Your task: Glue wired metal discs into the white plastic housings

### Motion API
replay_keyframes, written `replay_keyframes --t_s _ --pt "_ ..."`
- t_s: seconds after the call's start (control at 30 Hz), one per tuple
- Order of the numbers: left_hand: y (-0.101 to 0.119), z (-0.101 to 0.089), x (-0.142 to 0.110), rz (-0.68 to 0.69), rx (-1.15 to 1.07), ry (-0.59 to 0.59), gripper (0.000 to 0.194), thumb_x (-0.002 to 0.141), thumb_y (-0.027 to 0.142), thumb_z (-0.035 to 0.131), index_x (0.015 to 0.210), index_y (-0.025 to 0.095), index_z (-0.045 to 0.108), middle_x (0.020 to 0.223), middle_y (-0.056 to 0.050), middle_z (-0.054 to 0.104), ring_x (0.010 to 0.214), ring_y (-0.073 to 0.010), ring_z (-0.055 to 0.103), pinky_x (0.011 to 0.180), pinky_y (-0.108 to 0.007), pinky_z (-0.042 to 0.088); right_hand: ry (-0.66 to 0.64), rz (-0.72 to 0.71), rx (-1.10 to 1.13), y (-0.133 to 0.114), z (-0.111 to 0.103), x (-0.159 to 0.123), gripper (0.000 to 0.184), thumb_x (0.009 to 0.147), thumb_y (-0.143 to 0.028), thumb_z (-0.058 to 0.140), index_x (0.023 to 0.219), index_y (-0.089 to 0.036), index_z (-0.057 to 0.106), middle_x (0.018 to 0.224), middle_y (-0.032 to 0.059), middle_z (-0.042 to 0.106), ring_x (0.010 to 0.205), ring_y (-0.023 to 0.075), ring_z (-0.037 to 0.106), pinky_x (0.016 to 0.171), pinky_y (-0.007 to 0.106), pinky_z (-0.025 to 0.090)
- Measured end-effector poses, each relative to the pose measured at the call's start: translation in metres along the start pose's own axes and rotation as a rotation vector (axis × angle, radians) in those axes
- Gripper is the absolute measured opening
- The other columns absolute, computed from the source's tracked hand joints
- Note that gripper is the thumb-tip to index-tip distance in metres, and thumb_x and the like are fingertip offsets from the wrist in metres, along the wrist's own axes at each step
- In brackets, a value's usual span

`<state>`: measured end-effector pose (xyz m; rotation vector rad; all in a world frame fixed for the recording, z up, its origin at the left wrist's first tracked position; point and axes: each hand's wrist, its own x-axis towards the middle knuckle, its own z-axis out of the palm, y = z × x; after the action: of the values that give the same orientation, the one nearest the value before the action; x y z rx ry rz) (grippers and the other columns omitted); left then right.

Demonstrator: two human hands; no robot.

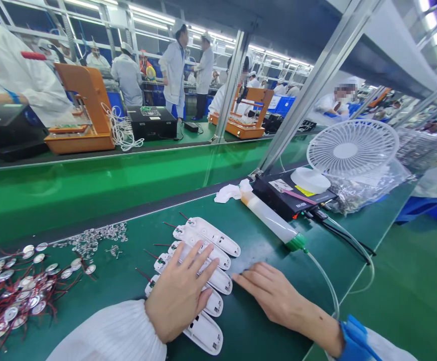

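Note:
Several long white plastic housings [222,238] lie side by side in a slanted row on the green bench, with thin red wires sticking out at their far left ends. My left hand [182,286] rests palm down across the middle of the row, its fingers spread, and covers parts of several housings. To the right, my right hand [269,288] is low over the bench with its fingers stretched toward the row. Its index fingertip is close to the rounded end of one housing; whether they touch I cannot tell. Nothing shows in either hand.
Round metal discs with red wires [26,286] lie heaped at left, beside a pile of small shiny parts [94,238]. A dispensing syringe [271,220] leans against a black controller box [282,193], near a white fan [353,148]. Orange fixtures [90,108] and white-coated people stand beyond.

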<state>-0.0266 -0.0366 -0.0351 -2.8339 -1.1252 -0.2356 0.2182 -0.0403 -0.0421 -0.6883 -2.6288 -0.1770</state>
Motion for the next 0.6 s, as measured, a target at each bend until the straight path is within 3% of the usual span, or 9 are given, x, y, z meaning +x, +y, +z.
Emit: replay_keyframes --t_s 0.1,0.23,0.33,0.47,0.6 --pt "0.000 -0.001 0.000 -0.006 -0.026 -0.002 0.044 0.093 0.036 0.038 0.135 0.025 0.037 0.144 -0.005 0.034 0.132 -0.0271 0.029 0.103 -0.052 0.029 0.121 0.148 0.060 -0.002 0.001 -0.005 0.031 0.090 -0.007 0.033 0.113 -0.010 0.054 0.086 0.0101 0.062 0.072 0.0169 0.054 0.061 0.031 0.048" --pt "0.004 -0.012 0.000 -0.006 -0.053 -0.001 0.047 0.094 0.044 0.034 0.136 0.023 0.034 0.144 -0.007 0.035 0.132 -0.0266 0.030 0.103 -0.051 0.029 0.207 0.192 0.113 -0.006 0.000 0.002 0.031 0.088 -0.005 0.038 0.111 -0.014 0.056 0.087 0.0087 0.061 0.072 0.0162 0.054 0.060 0.029 0.048" --pt "-0.002 -0.022 -0.009 -0.050 -0.067 0.064 0.046 0.093 0.043 0.038 0.134 0.022 0.037 0.142 -0.008 0.036 0.129 -0.0260 0.033 0.101 -0.048 0.033 0.272 0.217 0.140 -0.008 -0.003 0.013 0.029 0.087 -0.003 0.040 0.106 -0.015 0.059 0.085 0.0082 0.061 0.071 0.0153 0.056 0.059 0.027 0.048" --pt "-0.041 -0.029 -0.043 -0.342 -0.064 0.138 0.022 0.091 0.019 0.043 0.110 0.021 0.054 0.110 -0.006 0.059 0.100 -0.0209 0.055 0.084 -0.037 0.047 0.334 0.225 0.174 -0.009 -0.012 0.026 0.028 0.085 -0.002 0.042 0.100 -0.016 0.061 0.081 0.0073 0.061 0.069 0.0149 0.056 0.056 0.025 0.047" --pt "-0.091 -0.028 -0.083 -0.497 -0.017 0.140 0.016 0.088 0.013 0.043 0.086 0.018 0.058 0.082 -0.005 0.059 0.078 -0.0206 0.056 0.069 -0.035 0.049 0.362 0.228 0.198 -0.008 -0.018 0.035 0.026 0.085 -0.004 0.043 0.099 -0.018 0.061 0.079 0.0068 0.061 0.067 0.0151 0.057 0.054 0.025 0.048"
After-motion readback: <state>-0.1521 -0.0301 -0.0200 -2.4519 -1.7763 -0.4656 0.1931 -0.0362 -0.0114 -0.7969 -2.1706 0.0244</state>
